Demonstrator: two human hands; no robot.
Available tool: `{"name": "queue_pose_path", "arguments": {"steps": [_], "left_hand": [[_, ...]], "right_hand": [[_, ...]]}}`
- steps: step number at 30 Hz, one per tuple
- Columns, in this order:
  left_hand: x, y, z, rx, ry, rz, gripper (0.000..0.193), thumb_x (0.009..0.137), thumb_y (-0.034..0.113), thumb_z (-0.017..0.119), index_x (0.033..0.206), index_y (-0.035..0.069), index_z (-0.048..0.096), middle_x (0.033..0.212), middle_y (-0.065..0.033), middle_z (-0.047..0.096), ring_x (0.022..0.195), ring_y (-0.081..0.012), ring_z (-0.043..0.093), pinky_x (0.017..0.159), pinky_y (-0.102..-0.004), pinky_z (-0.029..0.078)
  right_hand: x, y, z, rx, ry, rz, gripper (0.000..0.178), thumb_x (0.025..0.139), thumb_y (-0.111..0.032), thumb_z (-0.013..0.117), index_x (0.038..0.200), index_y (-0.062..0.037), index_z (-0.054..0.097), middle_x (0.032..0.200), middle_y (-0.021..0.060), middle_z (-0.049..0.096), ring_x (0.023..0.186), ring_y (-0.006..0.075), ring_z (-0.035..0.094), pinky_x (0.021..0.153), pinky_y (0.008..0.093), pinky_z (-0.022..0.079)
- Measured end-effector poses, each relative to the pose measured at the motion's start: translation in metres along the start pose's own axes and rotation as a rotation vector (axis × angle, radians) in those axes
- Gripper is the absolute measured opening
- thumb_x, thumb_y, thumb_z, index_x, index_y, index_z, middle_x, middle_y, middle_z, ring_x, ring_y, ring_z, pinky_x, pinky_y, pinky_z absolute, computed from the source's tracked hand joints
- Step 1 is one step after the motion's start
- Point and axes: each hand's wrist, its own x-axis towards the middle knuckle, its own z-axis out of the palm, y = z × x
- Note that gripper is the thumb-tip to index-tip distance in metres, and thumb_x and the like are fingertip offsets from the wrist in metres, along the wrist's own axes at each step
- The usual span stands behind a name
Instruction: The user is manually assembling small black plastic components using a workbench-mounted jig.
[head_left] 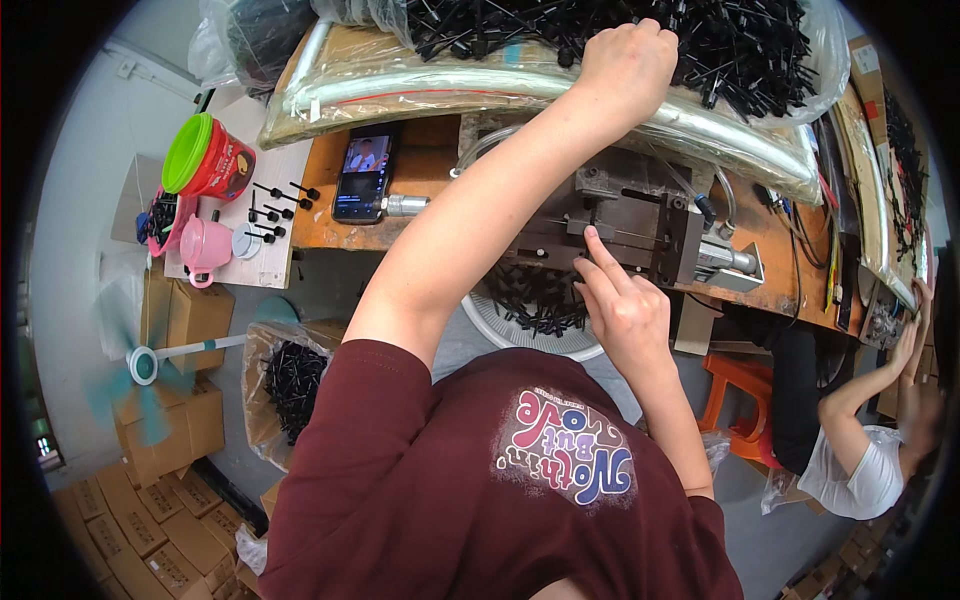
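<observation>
My left hand (630,72) is reached far forward to the pile of black plastic parts with thin stems (740,45). Its fingers are curled closed, and their tips are hidden, so what they hold does not show. My right hand (630,305) is at the front of a dark metal fixture (640,205). The index finger is stretched out and its tip touches a small block (577,227) on that fixture; the other fingers are partly bent, with nothing visible in them. Below the fixture, a pale round basket (490,322) holds more black parts.
A padded, plastic-wrapped rim (420,95) borders the pile. Left of the fixture are a phone (362,175), several loose black parts (275,212), a pink cup (205,248) and a red-green bucket (215,160). A fan (143,365) stands left; another person (860,460) sits right, near an orange stool (735,400).
</observation>
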Motion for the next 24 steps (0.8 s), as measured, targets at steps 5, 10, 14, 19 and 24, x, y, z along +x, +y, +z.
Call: {"name": "queue_pose_path", "arguments": {"steps": [5, 10, 14, 19, 24], "left_hand": [[-0.011, 0.012, -0.032, -0.405, -0.081, -0.190, 0.030, 0.072, 0.022, 0.082, 0.097, 0.007, 0.077, 0.095, -0.0137, 0.069, 0.090, -0.0286, 0.070, 0.080, -0.0390, 0.057], [-0.028, 0.018, -0.080, -0.680, -0.172, -0.225, 0.028, 0.074, 0.022, 0.082, 0.096, 0.005, 0.078, 0.095, -0.0129, 0.069, 0.084, -0.0257, 0.071, 0.076, -0.0359, 0.059], [-0.058, 0.027, -0.132, -0.847, -0.152, -0.282, 0.025, 0.078, 0.016, 0.080, 0.099, 0.005, 0.077, 0.104, -0.0110, 0.068, 0.091, -0.0215, 0.070, 0.079, -0.0329, 0.059], [-0.111, 0.040, -0.162, -0.699, -0.097, -0.144, 0.025, 0.078, 0.009, 0.080, 0.102, 0.006, 0.076, 0.121, -0.0108, 0.068, 0.101, -0.0227, 0.070, 0.084, -0.0326, 0.059], [-0.167, 0.066, -0.163, -0.623, -0.228, -0.153, 0.025, 0.078, 0.005, 0.079, 0.102, 0.001, 0.072, 0.129, -0.0119, 0.066, 0.103, -0.0245, 0.069, 0.087, -0.0350, 0.058]], "right_hand": [[-0.001, -0.001, 0.002, 0.028, 0.001, 0.044, 0.017, 0.079, -0.006, 0.071, 0.096, -0.0017, 0.071, 0.129, 0.0141, 0.067, 0.056, 0.0191, 0.065, 0.057, 0.0296, 0.054], [0.001, -0.003, -0.003, 0.004, -0.055, 0.085, 0.020, 0.079, -0.008, 0.073, 0.098, -0.0038, 0.071, 0.126, 0.0122, 0.069, 0.060, 0.0217, 0.068, 0.060, 0.0320, 0.056], [0.015, 0.005, -0.025, 0.328, -0.031, 0.191, 0.028, 0.080, -0.015, 0.078, 0.105, -0.0066, 0.070, 0.115, 0.0124, 0.071, 0.082, 0.0288, 0.073, 0.071, 0.0372, 0.058], [0.069, 0.047, -0.067, 0.115, 0.363, 0.231, 0.017, 0.086, -0.009, 0.074, 0.103, -0.0066, 0.072, 0.094, 0.0083, 0.071, 0.065, 0.0167, 0.064, 0.060, 0.0310, 0.052], [0.128, 0.101, -0.073, -0.264, 0.365, 0.099, 0.023, 0.086, -0.013, 0.072, 0.108, -0.0131, 0.071, 0.098, 0.0017, 0.068, 0.074, 0.0186, 0.061, 0.071, 0.0316, 0.051]]}}
